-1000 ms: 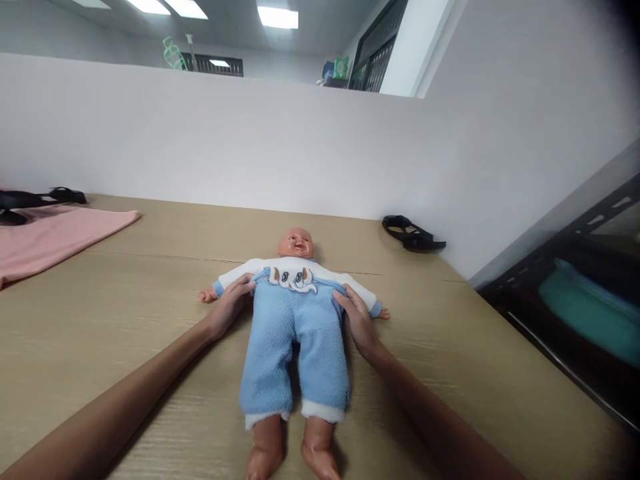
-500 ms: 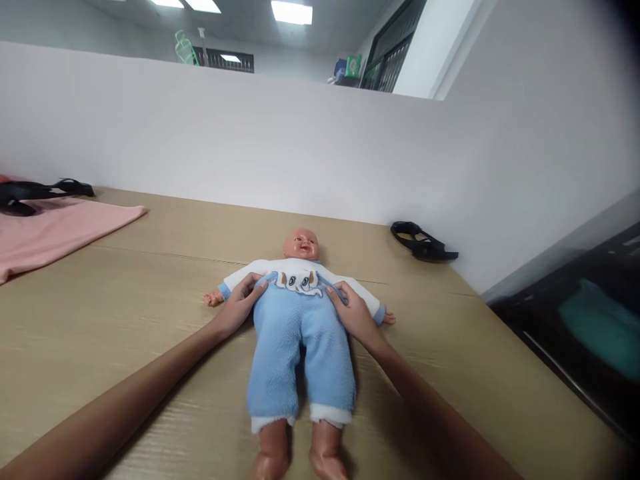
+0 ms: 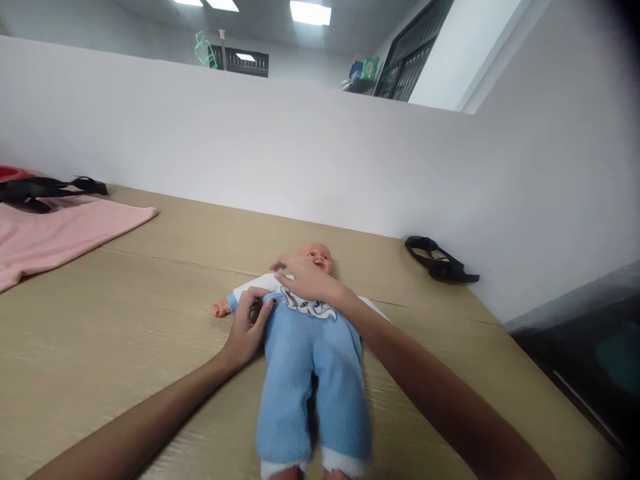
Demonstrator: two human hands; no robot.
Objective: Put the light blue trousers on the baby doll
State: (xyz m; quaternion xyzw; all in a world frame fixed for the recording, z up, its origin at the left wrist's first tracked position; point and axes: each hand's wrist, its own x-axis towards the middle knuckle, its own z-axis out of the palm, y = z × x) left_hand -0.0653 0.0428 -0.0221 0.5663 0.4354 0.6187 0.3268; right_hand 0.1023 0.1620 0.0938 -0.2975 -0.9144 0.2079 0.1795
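A baby doll (image 3: 318, 257) lies on its back on the wooden table (image 3: 125, 313), dressed in a white top and fluffy blue trousers (image 3: 313, 380) with an elephant patch. My left hand (image 3: 249, 325) pinches the blue waistband at the doll's side, fingers closed on the cloth. My right hand (image 3: 305, 279) reaches across the doll's chest just below its chin, fingers curled over the top; what they grip is hidden.
A pink cloth (image 3: 55, 233) lies at the far left with a black strap (image 3: 45, 189) on it. Another black strap (image 3: 440, 261) lies by the white partition wall (image 3: 250, 147). A dark shelf (image 3: 590, 360) stands to the right.
My right hand has left the doll's right side and moved up across its chest toward the neck. My left hand stays at the waistband. The view has shifted forward and right.
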